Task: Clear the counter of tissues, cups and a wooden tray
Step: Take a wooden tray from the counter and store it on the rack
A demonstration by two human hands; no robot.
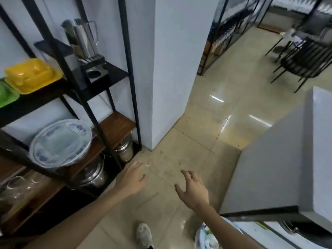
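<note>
Both my hands hang empty over the tiled floor. My left hand [133, 178] is low at centre, close to the foot of a black shelf rack [133, 72], fingers loosely spread. My right hand [193, 189] is a little to its right with fingers apart and curled. Clear glass cups [17, 184] lie on a wooden shelf at the lower left. A bin with a bag of white rubbish [208, 238] is at the bottom, under my right forearm. No tissues or wooden tray show.
The rack holds a steel jug [82, 38], yellow [32, 74] and green trays, a stack of plates [61, 142] and steel pots [93, 175]. A white pillar [168, 69] stands ahead. A grey counter side [265, 173] is at right, chairs [301, 60] beyond.
</note>
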